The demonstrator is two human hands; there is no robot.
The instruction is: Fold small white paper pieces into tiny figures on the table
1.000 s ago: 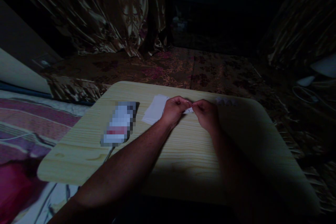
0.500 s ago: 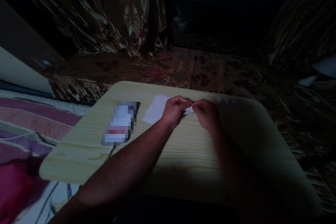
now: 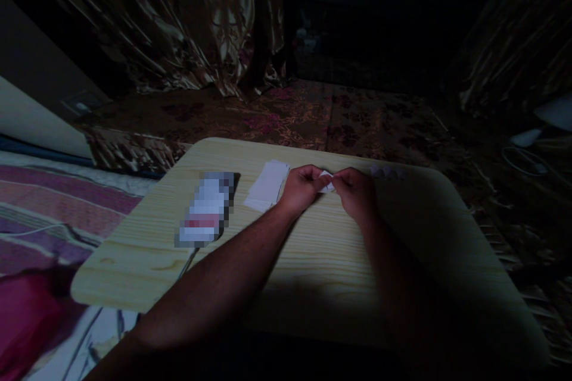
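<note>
Dim light falls on a pale wooden table (image 3: 313, 286) with rounded corners. A shiny patterned curtain (image 3: 201, 24) hangs at about 11 o'clock and a dark flowered carpet (image 3: 313, 113) lies beyond the far edge.

Both forearms reach in from 6 o'clock and meet just past the table's middle, toward 12 o'clock. The left hand (image 3: 301, 189) and the right hand (image 3: 355, 191) are both curled shut, with their fingertips pinching a small piece of paper (image 3: 326, 181) between them, just above the tabletop.

The paper looks very light, thin and limp. It would crease or tear easily, so a hold at its two ends with thumb and forefinger, as now, suits it best. Only a sliver shows between the fingers. Its long axis seems to run from 9 o'clock to 3 o'clock, hand to hand, with the right end a little higher. Which face is up cannot be told.

Just beside the left hand, at its 9 o'clock, a stack of paper sheets (image 3: 267, 186) lies flat. Further toward 9 o'clock is a flat object (image 3: 206, 209) that is blurred out, with a thin cable (image 3: 190, 259) leading from it toward 7 o'clock. A few pale bits (image 3: 386, 172) sit near the far edge at 1 o'clock, too dim to make out.
</note>
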